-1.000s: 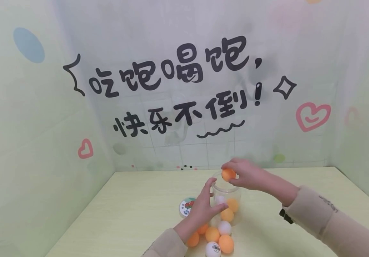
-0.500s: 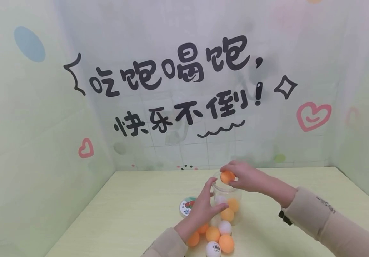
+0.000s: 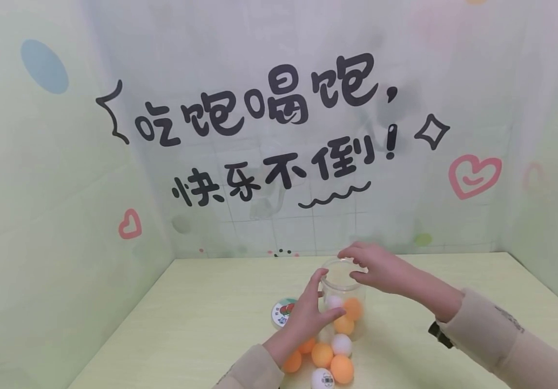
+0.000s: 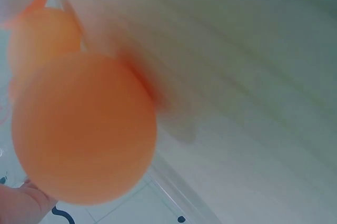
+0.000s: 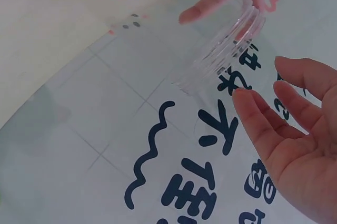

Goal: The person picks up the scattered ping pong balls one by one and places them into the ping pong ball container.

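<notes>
My left hand (image 3: 304,310) holds the side of a clear plastic jar (image 3: 356,288), thumb in front and fingers behind. The jar stands upright without its lid. Inside it are a white ping-pong ball (image 3: 334,302) and orange ping-pong balls (image 3: 353,309). Just above the jar's mouth, my right hand (image 3: 381,268) has thumb and fingers spread apart, holding nothing. The right wrist view shows that same right hand (image 5: 297,145) beside the jar's rim (image 5: 226,48). A large orange ping-pong ball (image 4: 84,129) fills much of the left wrist view.
Loose orange ping-pong balls (image 3: 342,369) and white ping-pong balls (image 3: 341,345) lie on the table (image 3: 186,324) in front of the jar. Left of the jar lies a round printed lid (image 3: 282,312), partly behind my left hand. Printed cloth walls (image 3: 240,237) enclose the table.
My right hand has let go of an orange ping-pong ball over the jar's mouth and drawn slightly right, its fingers parted. The left hand keeps its place on the jar.
</notes>
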A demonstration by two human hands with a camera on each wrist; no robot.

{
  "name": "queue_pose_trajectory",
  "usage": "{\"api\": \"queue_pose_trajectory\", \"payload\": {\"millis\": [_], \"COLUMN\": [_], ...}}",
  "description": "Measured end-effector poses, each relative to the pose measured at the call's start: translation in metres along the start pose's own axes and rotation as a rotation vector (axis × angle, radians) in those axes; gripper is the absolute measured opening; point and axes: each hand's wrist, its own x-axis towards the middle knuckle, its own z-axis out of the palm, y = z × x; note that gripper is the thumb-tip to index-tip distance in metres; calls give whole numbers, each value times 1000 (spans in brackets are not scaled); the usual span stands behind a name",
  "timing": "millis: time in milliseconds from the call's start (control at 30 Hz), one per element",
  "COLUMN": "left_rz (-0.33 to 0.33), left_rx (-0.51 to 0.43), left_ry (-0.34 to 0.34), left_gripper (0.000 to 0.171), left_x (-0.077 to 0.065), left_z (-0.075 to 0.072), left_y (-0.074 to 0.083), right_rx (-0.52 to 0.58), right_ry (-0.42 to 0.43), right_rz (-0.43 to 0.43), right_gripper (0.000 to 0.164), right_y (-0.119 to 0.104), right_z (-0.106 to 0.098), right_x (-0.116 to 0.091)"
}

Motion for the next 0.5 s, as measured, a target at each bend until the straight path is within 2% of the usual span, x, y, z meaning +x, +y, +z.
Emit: {"api": "queue_pose_trajectory", "payload": {"millis": [267,500], "left_rz": [8,-2], "left_rx": [17,23], "left_ry": [-1,-3], "left_gripper": [80,80], "left_x": [1,1], "left_z": [0,0], "left_y": [-1,-2], "right_rx": [48,47], "right_ry": [61,60], "right_rz": [-90,-229], "right_gripper": [27,28], "right_y": [-13,-24], "right_z": [2,30], "right_x": [-20,-40]}}
